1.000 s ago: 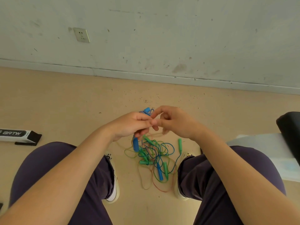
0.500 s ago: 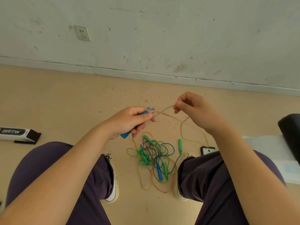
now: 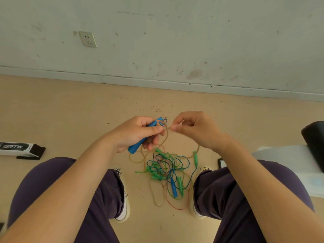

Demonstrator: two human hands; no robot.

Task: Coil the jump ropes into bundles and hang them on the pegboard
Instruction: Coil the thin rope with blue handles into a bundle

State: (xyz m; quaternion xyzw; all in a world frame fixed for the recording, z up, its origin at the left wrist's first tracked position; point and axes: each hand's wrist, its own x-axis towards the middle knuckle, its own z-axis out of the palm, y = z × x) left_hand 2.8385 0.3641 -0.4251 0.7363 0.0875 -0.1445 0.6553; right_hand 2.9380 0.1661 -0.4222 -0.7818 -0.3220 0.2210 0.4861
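Note:
My left hand [image 3: 135,133] grips a blue jump-rope handle [image 3: 138,146] slanting down to the left, its top end near my thumb. A tan cord [image 3: 165,137] loops from that handle down toward the floor. My right hand [image 3: 196,130] pinches this tan cord just right of the handle top. Below, between my feet, a tangle of jump ropes [image 3: 168,171] lies on the floor: blue, green and tan cords with a blue handle [image 3: 174,188] and green handles [image 3: 180,187]. No pegboard is in view.
My knees in dark trousers frame the pile on both sides. A white box marked BRTW [image 3: 17,148] lies at the left. A phone [image 3: 221,163] and a pale sheet [image 3: 289,160] lie right, a black object [image 3: 313,142] at the far right. A wall [image 3: 175,41] stands ahead.
My right hand drew the tan cord up and to the right, then came back close to my left hand. The left hand kept hold of the blue handle.

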